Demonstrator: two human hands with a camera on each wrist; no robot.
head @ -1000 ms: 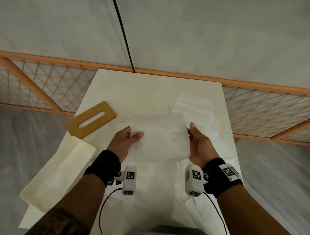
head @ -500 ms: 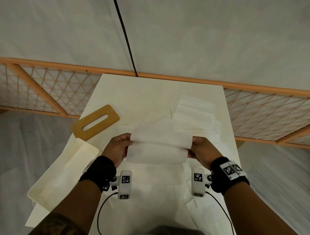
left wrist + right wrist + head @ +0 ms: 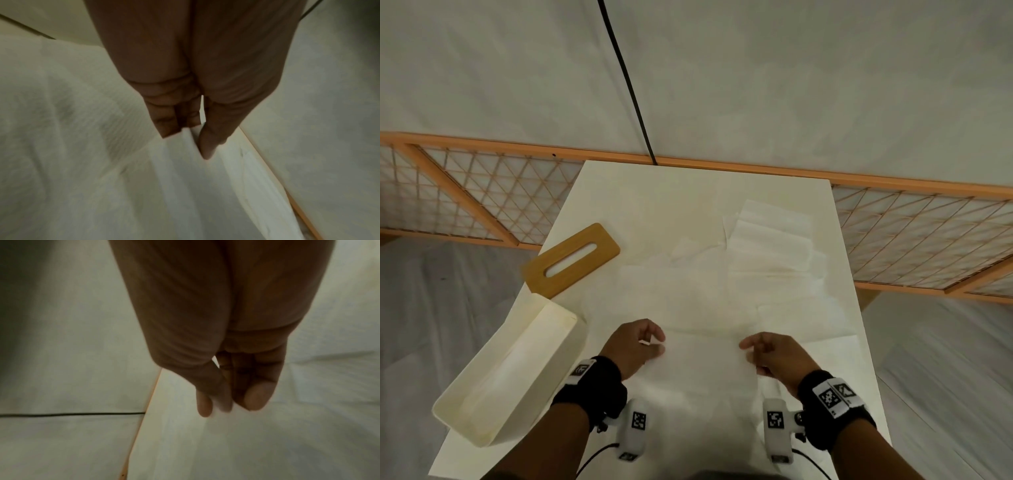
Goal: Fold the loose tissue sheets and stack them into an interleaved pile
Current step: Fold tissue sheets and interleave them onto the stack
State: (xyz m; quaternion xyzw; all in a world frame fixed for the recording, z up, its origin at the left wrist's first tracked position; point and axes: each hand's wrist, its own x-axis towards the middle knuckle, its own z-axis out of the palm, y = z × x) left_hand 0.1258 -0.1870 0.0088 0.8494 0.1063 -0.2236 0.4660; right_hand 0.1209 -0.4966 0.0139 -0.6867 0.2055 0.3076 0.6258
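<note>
fingers: left hand [image 3: 635,344] pinches tissue sheet [image 3: 702,363] edge | right hand [image 3: 774,353] curled, grip unclear

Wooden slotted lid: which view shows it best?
The head view. The wooden slotted lid lies whole on the table, at its left edge, just beyond the cream box. Neither wrist view shows it; they show only fingers, tissue and table edge.
</note>
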